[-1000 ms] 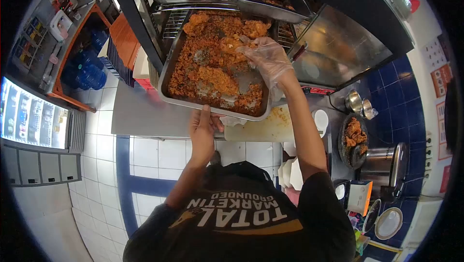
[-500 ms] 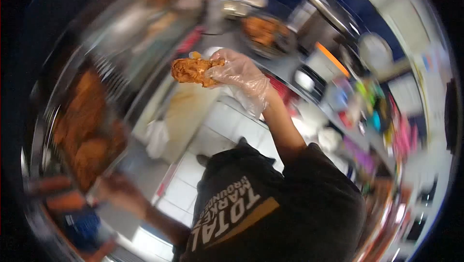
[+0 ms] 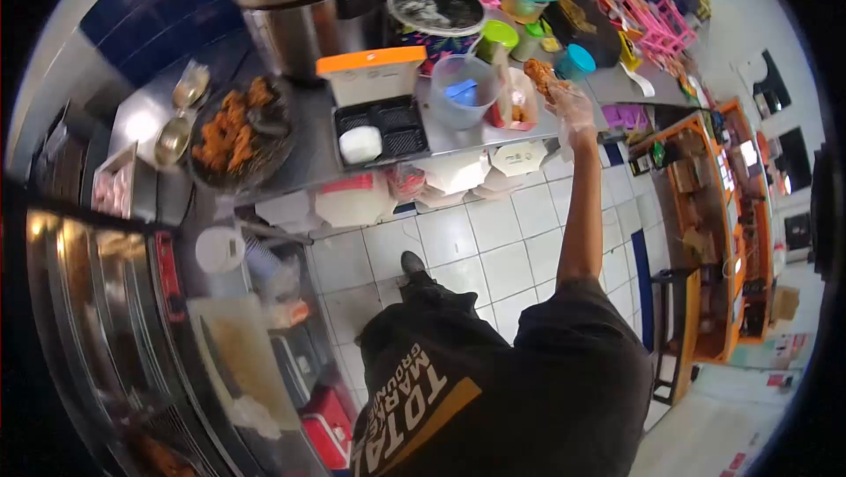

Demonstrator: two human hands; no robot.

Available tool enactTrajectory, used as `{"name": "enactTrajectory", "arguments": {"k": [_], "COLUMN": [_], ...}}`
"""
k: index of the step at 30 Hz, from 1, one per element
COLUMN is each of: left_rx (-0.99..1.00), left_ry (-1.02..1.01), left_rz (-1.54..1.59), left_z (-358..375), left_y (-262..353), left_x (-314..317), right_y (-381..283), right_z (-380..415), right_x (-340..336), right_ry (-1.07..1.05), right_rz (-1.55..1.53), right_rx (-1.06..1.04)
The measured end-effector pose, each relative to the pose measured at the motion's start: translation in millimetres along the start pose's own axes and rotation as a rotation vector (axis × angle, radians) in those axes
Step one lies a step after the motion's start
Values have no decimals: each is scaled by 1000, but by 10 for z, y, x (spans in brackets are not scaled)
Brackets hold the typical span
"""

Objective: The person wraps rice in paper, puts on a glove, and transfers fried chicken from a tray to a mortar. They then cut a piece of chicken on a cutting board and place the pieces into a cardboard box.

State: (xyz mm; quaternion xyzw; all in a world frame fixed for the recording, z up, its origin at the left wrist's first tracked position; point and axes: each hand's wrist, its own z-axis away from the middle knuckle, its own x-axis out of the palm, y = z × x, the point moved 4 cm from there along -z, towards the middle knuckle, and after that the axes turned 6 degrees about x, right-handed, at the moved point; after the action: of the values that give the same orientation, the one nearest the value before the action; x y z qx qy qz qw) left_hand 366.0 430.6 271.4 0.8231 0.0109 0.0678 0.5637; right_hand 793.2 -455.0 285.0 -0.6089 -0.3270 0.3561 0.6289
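Note:
My right hand (image 3: 573, 111), in a clear plastic glove, stretches out over the back counter. It is closed on a piece of fried chicken (image 3: 541, 78), browned and craggy. Just left of the fingers stands a small open paper box (image 3: 513, 116), white inside with red on its outside, and some fried food in it. A clear plastic tub (image 3: 462, 94) with a blue scoop stands beside that box. Further left, an open takeaway box (image 3: 374, 63) with an orange lid edge holds a black tray with a white wrapped lump in it. My left hand is out of view.
A pan of fried chicken (image 3: 231, 138) sits left on the counter (image 3: 308, 125), near a large steel pot (image 3: 286, 10). White boxes (image 3: 454, 173) are stacked below the counter edge. A glass display cabinet (image 3: 88, 301) is at left, orange shelves (image 3: 705, 239) at right.
My view has swung right, from the display cabinet to the back counter. My right hand has carried the fried chicken over beside the paper box. My left hand has left the view.

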Motion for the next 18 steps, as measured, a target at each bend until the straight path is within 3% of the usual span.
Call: {"name": "enactTrajectory", "arguments": {"k": [3, 5, 6, 8, 9, 11, 12, 13, 15, 16, 18], "left_rx": [22, 23, 22, 23, 24, 31, 33, 36, 42, 41, 45], "left_ry": [-70, -106, -119, -135, -140, -157, -160, -167, -178, -182, -189], "left_rz": [-77, -120, -137, -162, -175, -200, -214, -226, -250, -264, -290], "left_z": [341, 531, 604, 725, 769, 813, 849, 861, 907, 916, 921], "left_y": [111, 169, 198, 243, 271, 313, 327, 342, 359, 356, 361], "left_x": [383, 556, 628, 733, 763, 842, 873, 904, 952, 965, 982], "right_y": [185, 583, 774, 990, 1045, 1066, 1306, 1531, 1699, 1719, 1341], "right_z": [-601, -1209, -1434, -1772, -1882, -1905, -2130, -2311, -2508, -2546, -2244], "right_x": [-266, -361, -397, -250, -243, -29, -25, -6, 33, -6, 54], "right_ry": [88, -18, -13, -243, -248, -533, -667, -671, -616, -485, -214], "right_rz": [173, 535, 529, 929, 920, 1408, 1475, 1471, 1468, 1424, 1350], "right_rx": [129, 238, 246, -19, -14, -746, -1007, -1002, -302, -122, 44]}}
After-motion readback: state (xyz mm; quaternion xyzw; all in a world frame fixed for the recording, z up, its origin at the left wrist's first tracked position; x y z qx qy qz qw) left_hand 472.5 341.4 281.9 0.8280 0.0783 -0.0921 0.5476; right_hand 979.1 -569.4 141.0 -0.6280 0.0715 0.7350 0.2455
